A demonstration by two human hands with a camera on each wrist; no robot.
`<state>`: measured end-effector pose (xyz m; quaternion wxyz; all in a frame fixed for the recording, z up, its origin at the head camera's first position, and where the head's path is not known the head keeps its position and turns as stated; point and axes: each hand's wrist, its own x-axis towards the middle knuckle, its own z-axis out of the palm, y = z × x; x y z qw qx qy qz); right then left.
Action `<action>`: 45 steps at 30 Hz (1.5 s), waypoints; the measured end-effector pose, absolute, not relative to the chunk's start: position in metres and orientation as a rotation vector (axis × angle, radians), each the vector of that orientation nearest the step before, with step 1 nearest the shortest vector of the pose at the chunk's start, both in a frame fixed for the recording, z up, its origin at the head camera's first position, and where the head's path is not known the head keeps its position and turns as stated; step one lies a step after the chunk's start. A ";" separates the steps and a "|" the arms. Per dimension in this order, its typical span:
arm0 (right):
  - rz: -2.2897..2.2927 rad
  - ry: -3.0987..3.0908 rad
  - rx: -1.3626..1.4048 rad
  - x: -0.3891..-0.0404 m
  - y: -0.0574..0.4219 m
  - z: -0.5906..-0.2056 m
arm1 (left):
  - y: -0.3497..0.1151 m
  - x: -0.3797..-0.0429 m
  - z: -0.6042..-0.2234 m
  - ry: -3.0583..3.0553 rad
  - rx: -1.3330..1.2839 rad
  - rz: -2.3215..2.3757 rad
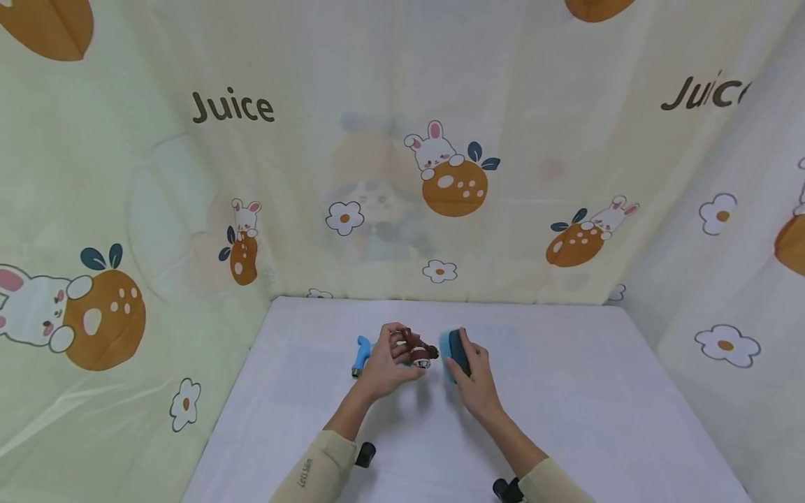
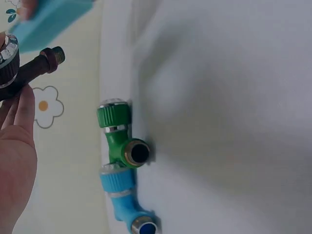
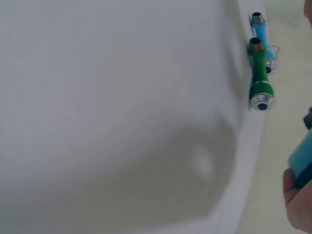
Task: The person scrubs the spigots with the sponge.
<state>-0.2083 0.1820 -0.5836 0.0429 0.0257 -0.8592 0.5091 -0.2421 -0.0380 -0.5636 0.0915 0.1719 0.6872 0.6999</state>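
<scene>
Raised over the white table, my left hand holds a dark red-brown pipe valve with a round cap and side branches. One threaded end of this valve sticks out past the fingers in the left wrist view. My right hand grips a sponge, light blue on one side and dark teal on the other. The sponge's light blue face is turned toward the valve, close to its branch tip. In the right wrist view only part of the right hand and the sponge shows.
A blue pipe valve lies on the white table, left of my left hand. Beside it lies a green one, mostly hidden by that hand in the head view. Printed curtains surround the table's back and sides.
</scene>
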 end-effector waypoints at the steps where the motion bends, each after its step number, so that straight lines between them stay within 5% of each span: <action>1: 1.589 -2.586 0.128 -0.207 0.182 -0.580 | -0.039 -0.243 -0.565 2.033 0.502 2.093; 12: 1.294 -2.470 0.600 -0.192 0.155 -0.561 | -0.039 -0.244 -0.567 2.204 0.604 2.052; 45: 1.592 -2.504 -0.096 -0.206 0.137 -0.575 | -0.022 -0.232 -0.561 2.370 0.749 1.922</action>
